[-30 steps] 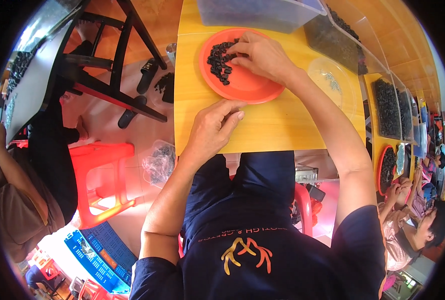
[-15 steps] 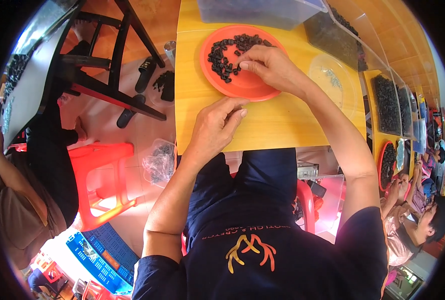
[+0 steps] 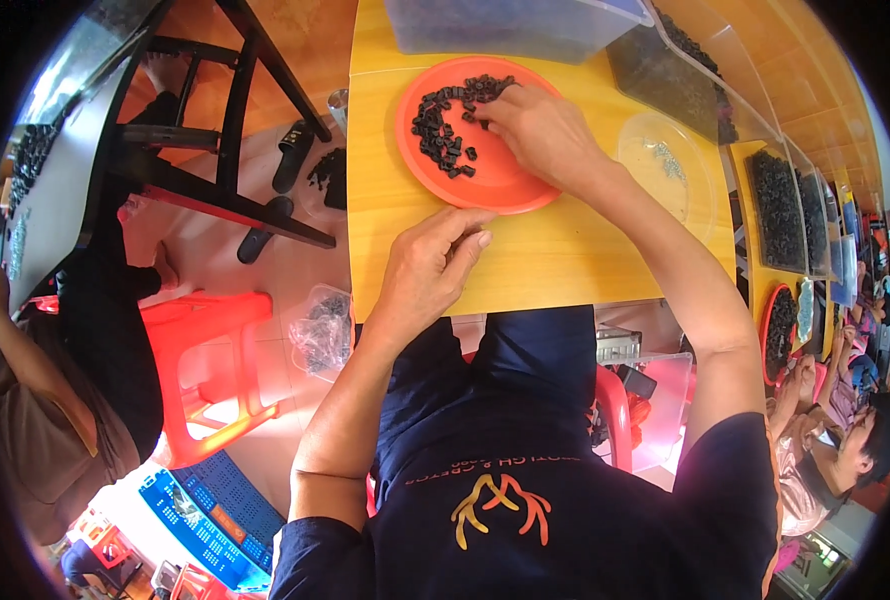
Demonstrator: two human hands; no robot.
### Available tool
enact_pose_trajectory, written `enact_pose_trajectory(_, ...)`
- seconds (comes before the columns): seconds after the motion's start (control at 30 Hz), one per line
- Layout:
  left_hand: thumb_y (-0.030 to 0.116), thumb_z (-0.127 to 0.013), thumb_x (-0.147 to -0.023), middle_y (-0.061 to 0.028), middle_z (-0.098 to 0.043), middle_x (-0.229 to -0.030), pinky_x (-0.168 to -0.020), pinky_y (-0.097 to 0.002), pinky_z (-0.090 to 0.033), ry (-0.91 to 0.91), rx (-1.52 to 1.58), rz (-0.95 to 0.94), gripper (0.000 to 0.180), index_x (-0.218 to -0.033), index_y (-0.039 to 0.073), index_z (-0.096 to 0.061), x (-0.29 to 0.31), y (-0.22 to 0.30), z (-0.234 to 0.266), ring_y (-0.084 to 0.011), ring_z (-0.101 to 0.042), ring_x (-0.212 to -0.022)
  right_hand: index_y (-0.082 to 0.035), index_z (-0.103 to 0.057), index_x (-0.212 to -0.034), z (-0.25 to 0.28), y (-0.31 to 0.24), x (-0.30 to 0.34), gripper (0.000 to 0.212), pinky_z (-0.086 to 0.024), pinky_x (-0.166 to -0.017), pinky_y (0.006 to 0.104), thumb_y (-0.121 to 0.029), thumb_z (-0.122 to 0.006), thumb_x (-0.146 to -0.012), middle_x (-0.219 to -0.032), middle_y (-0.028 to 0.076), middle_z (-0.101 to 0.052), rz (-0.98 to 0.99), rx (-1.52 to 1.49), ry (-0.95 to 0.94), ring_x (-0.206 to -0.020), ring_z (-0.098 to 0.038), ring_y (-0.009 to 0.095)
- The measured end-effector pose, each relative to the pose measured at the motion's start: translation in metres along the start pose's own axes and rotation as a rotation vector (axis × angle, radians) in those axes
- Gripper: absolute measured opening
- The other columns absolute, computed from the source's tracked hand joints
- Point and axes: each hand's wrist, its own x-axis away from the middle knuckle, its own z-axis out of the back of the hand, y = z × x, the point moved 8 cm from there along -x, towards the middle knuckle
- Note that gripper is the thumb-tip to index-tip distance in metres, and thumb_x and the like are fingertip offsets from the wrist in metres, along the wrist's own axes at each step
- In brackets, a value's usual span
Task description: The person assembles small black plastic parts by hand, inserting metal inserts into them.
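A round orange-red plate (image 3: 510,195) lies on the yellow wooden table, with many small black plastic pieces (image 3: 433,135) gathered over its left and far parts. My right hand (image 3: 545,135) reaches over the plate, fingers bent down among the pieces. Its fingertips are close together, but whatever they grip is hidden. Just outside the plate's near rim rests my left hand (image 3: 430,262), curled with the thumb drawn toward the index finger. Anything inside that curl cannot be made out. Right of the plate stands a shallow clear dish (image 3: 655,190) with small silvery parts.
A translucent bin (image 3: 505,30) stands at the table's far edge; a bin of black pieces (image 3: 680,80) is to its right. On the left are a dark wooden stool frame (image 3: 227,130), a red plastic stool (image 3: 210,350) and a blue crate (image 3: 210,515). Other people sit left and right.
My right hand has moved slightly over the plate, its fingers now deeper among the black pieces and its back turned more upward. My left hand stays by the near rim.
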Motion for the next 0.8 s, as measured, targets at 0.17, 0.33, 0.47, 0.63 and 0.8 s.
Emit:
enact_pose_trajectory(0.17, 0.006, -0.063, -0.091, -0.0141, -0.068, -0.092, -0.065, -0.0314, -0.05, -0.001, -0.002, -0.018, 0.021, -0.11, -0.001, -0.066, -0.001, 0.004, 0.001, -0.0217, -0.064, -0.071, -0.007, -0.07, -0.107, 0.008, 0.007, -0.003, 0.019, -0.052, -0.081, 0.0429, -0.015, -0.06, -0.092, -0.104, 0.012, -0.067, -0.047, -0.205, 0.041, -0.094, -0.064, 0.034)
enact_pose_trajectory(0.33, 0.004, -0.062, -0.091, -0.0141, -0.068, -0.093, -0.064, -0.0305, -0.05, -0.032, -0.006, 0.005, 0.021, -0.111, -0.001, -0.066, -0.002, 0.006, 0.0, -0.0212, -0.065, -0.073, -0.008, -0.071, -0.105, 0.007, 0.021, -0.017, 0.018, -0.051, -0.081, 0.0425, -0.016, -0.061, -0.092, -0.104, 0.012, -0.067, -0.105, -0.169, 0.004, -0.094, -0.064, 0.033)
enact_pose_trajectory(0.47, 0.003, -0.062, -0.091, -0.0139, -0.068, -0.093, -0.064, -0.0303, -0.05, -0.027, 0.006, 0.001, 0.021, -0.111, -0.001, -0.066, -0.002, 0.007, 0.0, -0.0212, -0.066, -0.073, -0.008, -0.071, -0.104, -0.002, 0.01, -0.029, 0.018, -0.051, -0.082, 0.0419, -0.016, -0.061, -0.092, -0.105, 0.012, -0.067, -0.1, -0.121, -0.082, -0.094, -0.064, 0.032)
enact_pose_trajectory(0.63, 0.003, -0.062, -0.091, -0.0137, -0.067, -0.091, -0.062, -0.0306, -0.05, -0.031, -0.003, -0.019, 0.021, -0.111, -0.001, -0.066, -0.003, 0.007, -0.002, -0.021, -0.065, -0.071, -0.008, -0.071, -0.104, 0.007, 0.013, -0.027, 0.02, -0.052, -0.082, 0.0441, -0.019, -0.06, -0.092, -0.101, 0.012, -0.068, -0.029, -0.263, 0.076, -0.093, -0.065, 0.033)
enact_pose_trajectory(0.8, 0.002, -0.063, -0.09, -0.0122, -0.065, -0.086, -0.06, -0.0296, -0.048, -0.012, 0.009, -0.049, 0.02, -0.109, -0.002, -0.066, -0.003, 0.004, -0.003, -0.0191, -0.062, -0.066, -0.008, -0.071, -0.103, 0.04, 0.045, -0.01, 0.02, -0.053, -0.079, 0.0429, -0.018, -0.059, -0.091, -0.101, 0.011, -0.069, -0.064, -0.152, 0.079, -0.091, -0.066, 0.033)
